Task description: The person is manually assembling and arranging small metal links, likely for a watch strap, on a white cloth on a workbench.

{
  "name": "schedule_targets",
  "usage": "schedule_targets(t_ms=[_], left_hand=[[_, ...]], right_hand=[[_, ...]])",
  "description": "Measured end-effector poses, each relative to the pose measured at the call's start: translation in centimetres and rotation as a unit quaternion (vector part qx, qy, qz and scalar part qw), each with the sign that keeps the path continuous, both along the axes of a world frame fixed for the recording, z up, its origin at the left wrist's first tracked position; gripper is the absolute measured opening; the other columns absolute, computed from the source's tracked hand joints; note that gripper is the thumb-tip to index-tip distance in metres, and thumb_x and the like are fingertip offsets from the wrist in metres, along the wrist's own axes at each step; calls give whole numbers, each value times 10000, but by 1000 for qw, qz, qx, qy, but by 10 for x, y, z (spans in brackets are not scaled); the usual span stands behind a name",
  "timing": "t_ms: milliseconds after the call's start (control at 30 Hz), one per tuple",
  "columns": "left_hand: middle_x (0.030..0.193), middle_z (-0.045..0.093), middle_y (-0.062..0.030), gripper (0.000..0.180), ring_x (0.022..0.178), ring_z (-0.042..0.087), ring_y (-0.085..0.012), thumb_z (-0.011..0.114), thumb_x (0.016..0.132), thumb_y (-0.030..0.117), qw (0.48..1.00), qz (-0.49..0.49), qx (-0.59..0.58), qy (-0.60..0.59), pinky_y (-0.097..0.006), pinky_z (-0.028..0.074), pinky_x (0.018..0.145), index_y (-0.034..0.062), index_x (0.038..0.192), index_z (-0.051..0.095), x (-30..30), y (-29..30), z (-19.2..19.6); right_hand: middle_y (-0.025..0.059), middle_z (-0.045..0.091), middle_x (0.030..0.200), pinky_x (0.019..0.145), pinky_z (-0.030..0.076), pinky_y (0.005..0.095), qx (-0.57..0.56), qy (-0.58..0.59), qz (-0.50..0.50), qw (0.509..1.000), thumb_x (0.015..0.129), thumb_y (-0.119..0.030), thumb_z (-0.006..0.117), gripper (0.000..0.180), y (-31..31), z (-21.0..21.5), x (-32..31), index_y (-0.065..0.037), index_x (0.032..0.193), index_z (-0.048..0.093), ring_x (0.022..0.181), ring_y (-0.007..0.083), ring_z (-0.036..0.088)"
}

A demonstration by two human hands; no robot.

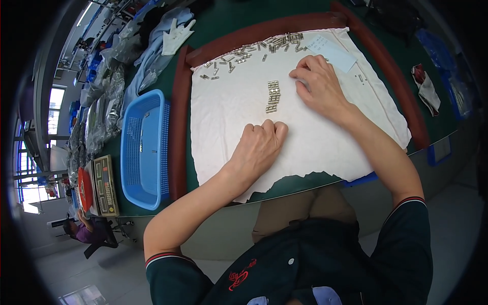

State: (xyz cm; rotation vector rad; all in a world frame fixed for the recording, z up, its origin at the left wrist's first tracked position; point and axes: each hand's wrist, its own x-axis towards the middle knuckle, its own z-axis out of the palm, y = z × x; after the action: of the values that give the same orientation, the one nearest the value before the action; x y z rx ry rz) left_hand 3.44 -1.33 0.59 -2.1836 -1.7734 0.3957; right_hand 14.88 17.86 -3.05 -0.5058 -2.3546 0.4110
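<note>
A short, slightly bent column of small shiny metal links (273, 95), like a piece of watch band, lies on the white cloth (229, 147). Just below its near end, my left hand (260, 146) rests on the cloth with fingers curled under and closed. Whatever those fingertips grip, if anything, is hidden. To the right of the column, my right hand (320, 84) hovers with bent fingers, a gap showing between thumb and forefinger. Nothing can be made out in it. Loose metal links (277, 43) lie scattered and heaped along the cloth's far edge.
Dark red padded rails (264, 34) border the cloth. A pale blue paper slip (333, 52) lies at far right, near a few tiny pieces (361, 78). Leftward stand a blue plastic basket (145, 178) and a scale (104, 185). A person (89, 231) sits in the background.
</note>
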Motion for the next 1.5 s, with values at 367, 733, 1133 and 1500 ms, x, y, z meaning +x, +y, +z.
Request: schedule_targets(t_ms=[367,733,1133,1500], left_hand=[[664,540,-63,92,530,588,-192,536,814,57,992,10,-13,-124,-309,469,501,43,849,452,-6,5,2],[723,516,-118,98,557,588,-256,519,810,9,992,14,-29,-126,-346,500,551,27,856,435,-4,2,5],[756,592,-263,107,705,593,-454,481,961,56,871,265,111,-398,-506,441,606,-1,1031,422,-56,-56,71],[996,658,-253,279,945,638,-409,657,855,84,868,452,154,-137,-473,502,795,-41,1100,613,-178,-152,82]], right_hand=[[59,578,986,875,408,383,4,-11,-2,1000,752,-50,640,173,0,0,0,-55,911,710,1002,247,516],[82,573,1028,911,398,385,-11,-35,5,999,775,-42,607,216,0,0,4,-35,976,685,1035,257,509],[65,580,986,882,405,384,-1,-17,0,1000,774,-41,619,183,1,3,4,-49,938,698,1008,246,519],[76,571,988,875,406,372,-21,-22,18,999,774,2,618,173,-2,7,6,-17,937,674,997,250,516]])
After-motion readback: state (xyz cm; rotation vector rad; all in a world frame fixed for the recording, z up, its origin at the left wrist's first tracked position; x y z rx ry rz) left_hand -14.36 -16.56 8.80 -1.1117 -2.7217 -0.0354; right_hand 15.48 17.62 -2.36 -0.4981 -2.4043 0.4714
